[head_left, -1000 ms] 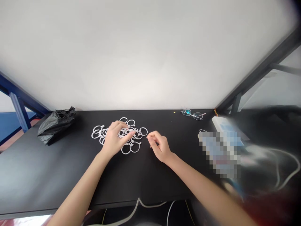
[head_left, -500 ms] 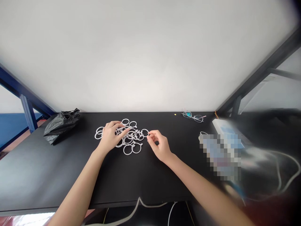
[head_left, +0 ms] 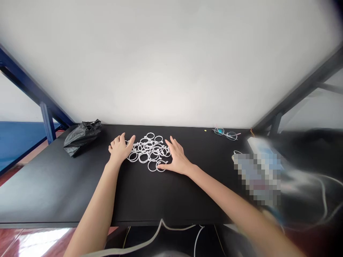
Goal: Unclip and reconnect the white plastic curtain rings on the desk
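Observation:
A loose heap of white curtain rings point(head_left: 144, 157) lies on the black desk point(head_left: 150, 200), many overlapping, some with a small eyelet on the rim. At the heap's left side rests my left hand point(head_left: 120, 148), fingers and thumb apart, its thumb beside the outermost rings. My right hand point(head_left: 177, 157) borders the heap on the right. Its fingers are spread, with the thumb lying over a ring at the near edge and the fingertips by the rings farther back. Neither hand grips a ring. Parts of the outer rings are hidden behind the hands.
A crumpled black plastic bag point(head_left: 81, 137) sits at the back left. Eyeglasses point(head_left: 225, 134) lie near the wall at the right. Farther right are a blurred-out object point(head_left: 257, 178), a white box point(head_left: 258, 146) and cables. A white cable point(head_left: 144, 243) hangs by the front edge.
My right hand has opened from a pinch at a ring and spread along the heap. My left hand has moved off the top to the left side. The rings sit closer together.

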Tool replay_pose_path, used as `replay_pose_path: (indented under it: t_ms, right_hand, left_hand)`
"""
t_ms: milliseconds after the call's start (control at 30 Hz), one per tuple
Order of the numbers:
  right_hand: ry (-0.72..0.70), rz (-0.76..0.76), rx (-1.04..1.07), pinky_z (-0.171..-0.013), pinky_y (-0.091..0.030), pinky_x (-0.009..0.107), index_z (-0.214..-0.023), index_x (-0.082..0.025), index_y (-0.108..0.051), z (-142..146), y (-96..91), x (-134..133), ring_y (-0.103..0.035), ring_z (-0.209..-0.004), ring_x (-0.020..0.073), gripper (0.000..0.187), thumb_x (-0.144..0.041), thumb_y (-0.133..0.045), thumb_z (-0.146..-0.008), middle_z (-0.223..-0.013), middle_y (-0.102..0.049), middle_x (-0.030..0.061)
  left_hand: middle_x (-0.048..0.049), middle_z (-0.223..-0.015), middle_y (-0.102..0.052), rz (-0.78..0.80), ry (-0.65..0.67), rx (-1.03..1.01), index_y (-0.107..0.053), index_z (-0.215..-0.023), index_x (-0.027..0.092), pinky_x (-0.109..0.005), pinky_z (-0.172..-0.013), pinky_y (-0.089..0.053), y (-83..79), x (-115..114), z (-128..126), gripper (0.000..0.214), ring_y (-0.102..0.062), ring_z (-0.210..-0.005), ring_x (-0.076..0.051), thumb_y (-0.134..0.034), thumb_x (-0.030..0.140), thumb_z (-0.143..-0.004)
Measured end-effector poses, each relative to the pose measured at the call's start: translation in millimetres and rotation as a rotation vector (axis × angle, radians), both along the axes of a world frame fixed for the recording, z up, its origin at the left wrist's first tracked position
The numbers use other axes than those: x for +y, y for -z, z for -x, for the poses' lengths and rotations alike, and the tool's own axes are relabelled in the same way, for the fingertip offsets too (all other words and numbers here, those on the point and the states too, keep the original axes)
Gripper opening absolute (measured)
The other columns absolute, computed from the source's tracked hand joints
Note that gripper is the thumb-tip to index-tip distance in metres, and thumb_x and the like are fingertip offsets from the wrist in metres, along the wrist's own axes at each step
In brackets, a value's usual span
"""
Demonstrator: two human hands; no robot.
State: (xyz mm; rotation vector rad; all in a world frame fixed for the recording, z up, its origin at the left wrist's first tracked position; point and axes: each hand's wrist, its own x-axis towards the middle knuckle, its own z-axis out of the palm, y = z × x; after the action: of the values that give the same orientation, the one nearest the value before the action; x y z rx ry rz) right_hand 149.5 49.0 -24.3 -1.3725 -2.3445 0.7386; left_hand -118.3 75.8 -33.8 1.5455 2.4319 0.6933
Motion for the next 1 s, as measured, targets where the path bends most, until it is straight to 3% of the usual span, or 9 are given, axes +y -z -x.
replay_pose_path:
  t_ms: [67,167,367,600,833,1000]
  right_hand:
    - [-0.12,-0.009,-0.076,-0.117,-0.008,0.058,-0.156,-0.022,-0.008,12,-3.2,12,0.011,-0.148,0.0371,0.124,-0.078,-0.067,-0.062,-0.162,0.01,0.0136]
    - [-0.226,-0.071,-0.131,-0.117,-0.008,0.058,-0.156,-0.021,-0.009,32,-5.7,29,0.01,-0.147,0.0395,0.125,-0.081,-0.064,-0.061,-0.162,0.01,0.0139]
    - [-0.327,-0.147,-0.141,-0.115,-0.019,0.055,-0.151,-0.021,-0.031,45,-2.7,39,-0.015,-0.146,0.0404,0.104,-0.076,-0.063,-0.07,-0.161,-0.013,0.0156]
    - [-0.3,-0.167,-0.073,-0.114,-0.025,0.051,-0.142,-0.019,-0.048,13,-4.3,27,-0.027,-0.143,0.0348,0.082,-0.066,-0.065,-0.077,-0.156,-0.03,0.0165]
    - [-0.174,-0.107,0.014,-0.112,-0.029,0.053,-0.137,-0.023,-0.053,-45,-3.6,8,-0.035,-0.14,0.0338,0.067,-0.046,-0.072,-0.078,-0.153,-0.037,0.0125]
    - [-0.09,-0.033,0.103,-0.112,-0.03,0.055,-0.126,-0.028,-0.063,-74,-8.2,8,-0.039,-0.137,0.0339,0.056,-0.035,-0.077,-0.072,-0.147,-0.047,0.0074]
  left_hand:
    - [-0.0182,-0.143,-0.047,-0.004,0.039,0.024,-0.046,-0.14,0.017,-0.058,-0.109,-0.028,-2.2,0,-4,0.072,-0.039,-0.133,-0.04,-0.036,0.065,-0.088]
    - [-0.0157,-0.14,-0.052,-0.052,0.137,0.047,-0.049,-0.138,0.018,-0.056,-0.11,-0.029,-2.6,-2,-10,0.068,-0.042,-0.132,-0.038,-0.039,0.063,-0.088]
    - [-0.0143,-0.146,-0.046,-0.047,0.375,0.111,-0.05,-0.14,0.024,-0.054,-0.111,-0.028,4.6,-5,-25,0.06,-0.038,-0.137,-0.034,-0.04,0.059,-0.091]
    - [-0.0095,-0.144,-0.051,-0.104,0.555,0.041,-0.056,-0.132,0.024,-0.049,-0.111,-0.031,6.6,-8,-55,0.046,-0.042,-0.134,-0.03,-0.043,0.046,-0.094]
    - [-0.0126,-0.145,-0.048,-0.072,0.648,-0.023,-0.056,-0.128,0.018,-0.053,-0.113,-0.026,6.8,-23,-115,0.041,-0.036,-0.139,-0.03,-0.041,0.039,-0.096]
    - [-0.0106,-0.143,-0.05,-0.019,0.691,-0.048,-0.051,-0.13,0.022,-0.054,-0.11,-0.032,-11.0,-15,-137,0.045,-0.039,-0.136,-0.029,-0.038,0.048,-0.096]
